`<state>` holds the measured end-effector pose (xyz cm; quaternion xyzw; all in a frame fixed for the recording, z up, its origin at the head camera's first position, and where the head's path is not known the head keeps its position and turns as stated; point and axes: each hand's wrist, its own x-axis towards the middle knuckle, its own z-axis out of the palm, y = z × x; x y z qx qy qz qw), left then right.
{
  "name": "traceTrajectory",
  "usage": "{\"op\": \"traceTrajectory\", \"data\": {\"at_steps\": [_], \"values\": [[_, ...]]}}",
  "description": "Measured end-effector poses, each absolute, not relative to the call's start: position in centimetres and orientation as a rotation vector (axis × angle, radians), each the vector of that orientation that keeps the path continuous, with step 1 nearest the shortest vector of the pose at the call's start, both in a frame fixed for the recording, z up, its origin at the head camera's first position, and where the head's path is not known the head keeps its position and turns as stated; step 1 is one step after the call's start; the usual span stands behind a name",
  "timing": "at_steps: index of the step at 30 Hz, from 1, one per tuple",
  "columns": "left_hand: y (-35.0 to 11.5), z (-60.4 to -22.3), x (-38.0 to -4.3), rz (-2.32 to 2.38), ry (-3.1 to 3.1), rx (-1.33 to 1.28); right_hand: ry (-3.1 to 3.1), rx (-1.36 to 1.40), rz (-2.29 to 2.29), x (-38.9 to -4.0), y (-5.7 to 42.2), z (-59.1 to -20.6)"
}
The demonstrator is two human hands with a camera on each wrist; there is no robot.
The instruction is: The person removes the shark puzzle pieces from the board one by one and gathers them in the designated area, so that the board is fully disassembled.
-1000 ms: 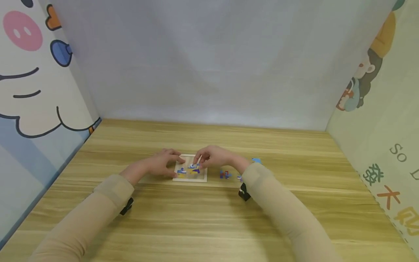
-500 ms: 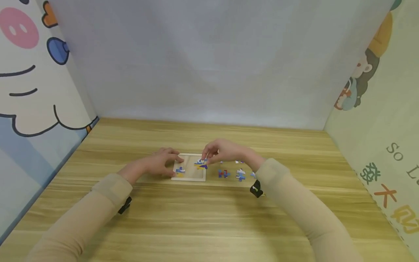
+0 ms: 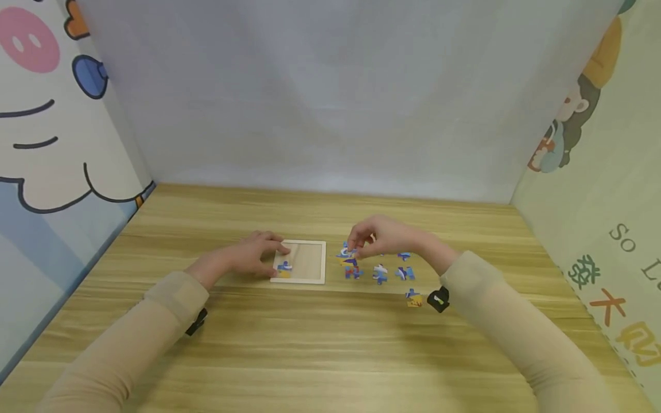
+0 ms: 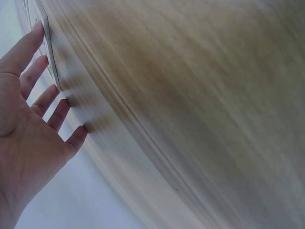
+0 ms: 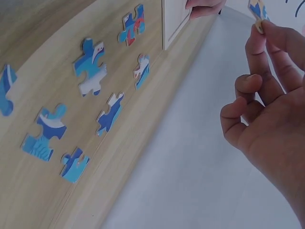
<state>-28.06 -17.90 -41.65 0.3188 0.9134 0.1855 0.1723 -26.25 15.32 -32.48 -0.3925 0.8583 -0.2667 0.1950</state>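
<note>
My right hand (image 3: 384,236) pinches a jigsaw puzzle piece (image 3: 347,254) between thumb and fingertips, to the right of the tray and above other pieces. The right wrist view shows only part of this blue and yellow piece (image 5: 258,8) at the fingertips; the other fingers are bent. A shallow square wooden puzzle tray (image 3: 299,281) with a pale rim lies flat on the table. One blue and yellow piece (image 3: 284,268) is in its lower left corner. My left hand (image 3: 253,257) rests against the tray's left side, fingers spread and fairly straight, thumb near the lower corner.
Several loose puzzle pieces lie right of the tray, among them a red and blue one (image 3: 353,273), a blue and white one (image 3: 380,274) and a yellow one (image 3: 414,299) nearer me. A pale curtain (image 3: 330,115) stands behind the wooden table (image 3: 289,350).
My right hand has moved right, carrying the pinched piece out of the tray to over the loose pieces. More loose pieces now show. My left hand stays at the tray's left side.
</note>
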Motion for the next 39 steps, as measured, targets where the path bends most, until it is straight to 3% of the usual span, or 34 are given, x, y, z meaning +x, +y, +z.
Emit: {"op": "traceTrajectory", "data": {"at_steps": [18,39], "values": [[-17.7,-41.1,-27.8,0.529,2.580,0.871,2.457,-1.002,-0.688,-23.7,20.8,-34.9],[-17.8,-41.3,-28.0,0.540,2.573,0.911,2.367,-0.945,-0.751,-23.1,22.4,-40.1]]}}
